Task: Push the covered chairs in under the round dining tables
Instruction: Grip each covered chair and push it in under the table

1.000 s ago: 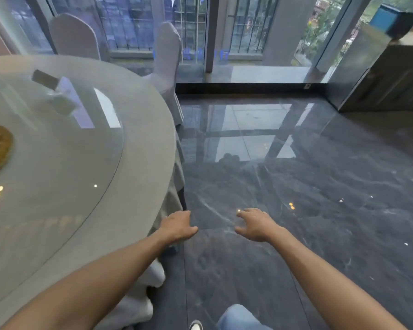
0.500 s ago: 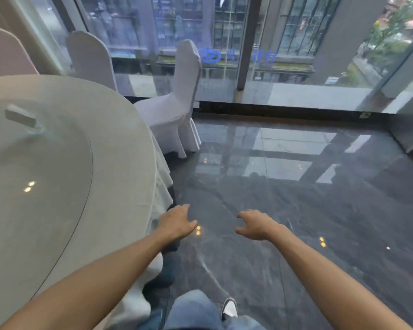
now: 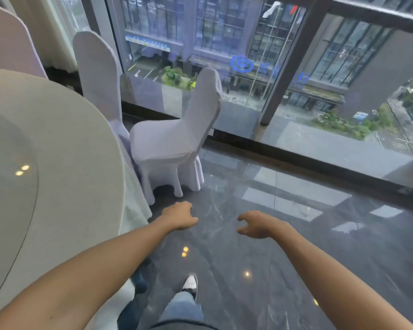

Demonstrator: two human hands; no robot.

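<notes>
1. Covered chair [image 3: 169,141], draped in white cloth, is standing on the dark floor [image 3: 296,246] just beside the round table [image 3: 65,163], its seat facing the table edge and its back toward the window [image 3: 236,55].
2. We are reaching both arms forward, short of that chair and touching nothing.
3. Our left hand [image 3: 180,216] is hovering near the chair's front skirt, its grip loose, fingers curled downward, holding nothing.
4. Our right hand [image 3: 256,223] is hanging over bare floor, its grip half open, thumb and fingers apart, empty.
5. A second covered chair [image 3: 98,75] is standing farther along the table.
</notes>
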